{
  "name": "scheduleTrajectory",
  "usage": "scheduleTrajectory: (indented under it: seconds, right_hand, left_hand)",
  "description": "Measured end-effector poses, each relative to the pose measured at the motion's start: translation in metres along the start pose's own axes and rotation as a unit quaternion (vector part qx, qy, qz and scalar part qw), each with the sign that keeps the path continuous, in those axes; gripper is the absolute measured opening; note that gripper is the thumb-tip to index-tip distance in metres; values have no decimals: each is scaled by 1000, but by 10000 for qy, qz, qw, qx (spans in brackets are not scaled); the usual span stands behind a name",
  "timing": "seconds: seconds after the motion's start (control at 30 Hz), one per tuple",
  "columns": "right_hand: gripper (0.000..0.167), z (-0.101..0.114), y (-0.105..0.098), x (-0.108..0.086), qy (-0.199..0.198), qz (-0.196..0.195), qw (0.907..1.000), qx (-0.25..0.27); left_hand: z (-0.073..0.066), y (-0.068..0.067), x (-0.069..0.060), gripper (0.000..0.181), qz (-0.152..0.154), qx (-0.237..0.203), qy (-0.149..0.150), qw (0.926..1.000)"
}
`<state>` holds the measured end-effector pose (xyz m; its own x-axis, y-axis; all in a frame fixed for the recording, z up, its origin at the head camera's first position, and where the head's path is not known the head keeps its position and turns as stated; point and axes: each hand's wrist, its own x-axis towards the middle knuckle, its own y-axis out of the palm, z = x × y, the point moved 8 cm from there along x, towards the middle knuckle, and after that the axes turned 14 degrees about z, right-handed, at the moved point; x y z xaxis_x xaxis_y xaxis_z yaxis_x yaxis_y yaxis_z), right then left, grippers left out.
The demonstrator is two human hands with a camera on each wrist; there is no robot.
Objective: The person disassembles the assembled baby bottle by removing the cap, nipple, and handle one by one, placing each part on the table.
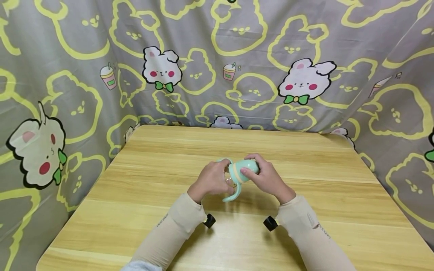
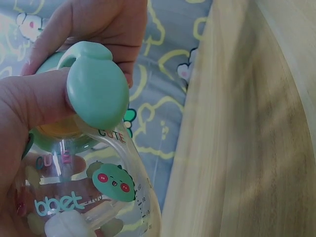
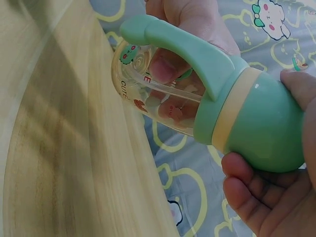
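Bottle (image 1: pixel 236 173) held up at a tilt over the table (image 1: pixel 162 169)

Head view: I hold the bottle above the middle of the wood-grain tabletop, its domed green lid (image 1: pixel 250 166) toward my right hand (image 1: pixel 268 177) and its clear body toward my left hand (image 1: pixel 211 177). My left fingers curl round the clear part; my right hand clasps the lid, thumb on the near side. One green handle (image 1: pixel 234 194) sticks out toward me. Beige sleeves (image 1: pixel 169 226) cover my forearms, and a small black piece (image 1: pixel 270 223) juts inward at each wrist. Beyond the table hangs a grey curtain (image 1: pixel 200 34) with yellow outlines and white rabbit figures.

Left wrist view: my left thumb (image 2: pixel 42 96) runs behind the handle's rounded end. "CUTE", "bbet" and a green smiling face (image 2: pixel 113 182) are printed on the clear wall, and a white piece (image 2: pixel 69 224) shows inside. My right hand is behind, at the lid.

Right wrist view: my right thumb and fingers hold the lid from opposite sides, next to a pale yellow band (image 3: pixel 236 106). A straw (image 3: pixel 182 94) runs inside the clear body.
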<state>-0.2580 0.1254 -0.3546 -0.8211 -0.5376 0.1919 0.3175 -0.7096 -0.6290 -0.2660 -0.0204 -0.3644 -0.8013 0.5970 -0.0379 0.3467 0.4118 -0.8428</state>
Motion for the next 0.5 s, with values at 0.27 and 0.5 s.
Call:
scheduleTrajectory:
  seconds: [0.27, 0.5]
  right_hand:
    - [38, 6, -1, -1, -559, 94, 9984, -25]
    - [38, 8, 0, -2, -746, 56, 9972, -34]
  left_hand:
    - [0, -1, 0, 56, 25, -159, 55, 9999]
    - [1, -1, 1, 53, 38, -95, 42, 9999]
